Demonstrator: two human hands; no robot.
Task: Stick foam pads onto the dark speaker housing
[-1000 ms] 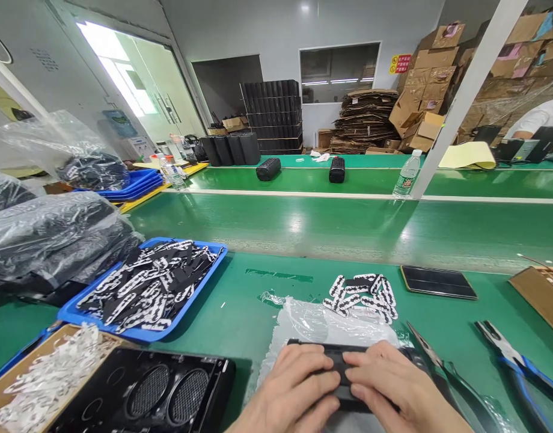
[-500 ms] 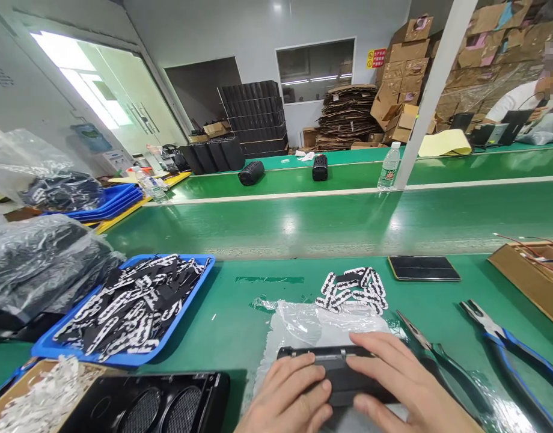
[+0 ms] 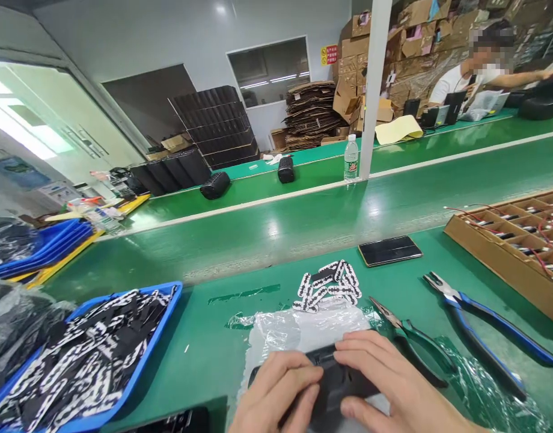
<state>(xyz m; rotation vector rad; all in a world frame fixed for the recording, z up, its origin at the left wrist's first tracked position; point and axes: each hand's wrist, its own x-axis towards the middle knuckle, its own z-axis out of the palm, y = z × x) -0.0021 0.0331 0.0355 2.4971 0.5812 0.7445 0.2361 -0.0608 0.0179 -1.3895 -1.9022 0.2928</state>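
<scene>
A black plastic housing point(image 3: 326, 397) lies in front of me over a white sheet point(image 3: 267, 337), largely covered by my fingers. My left hand point(image 3: 281, 391) grips its left part, fingers bent and the thumb near the fingertips. At the right part, my right hand point(image 3: 384, 382) holds it with the fingers over the top and the thumb on the near side. Just beyond the sheet is a loose group of white-and-black strips point(image 3: 330, 285). Long-nose pliers point(image 3: 405, 331) with green handles rest close to my right hand.
Blue-handled pliers point(image 3: 466, 313), a phone point(image 3: 390, 250) and a divided cardboard box point(image 3: 497, 258) with wired parts lie right. A blue tray point(image 3: 157, 337) of strips stands left. Beyond are a bottle point(image 3: 351, 159), black speakers point(image 3: 286, 170) and a co-worker point(image 3: 475, 72).
The view has swung to the right and tilted. Both hands stay on the housing; my left fingers are more bent, and the housing's facing side looks different. The co-worker shows more fully, one arm stretched out.
</scene>
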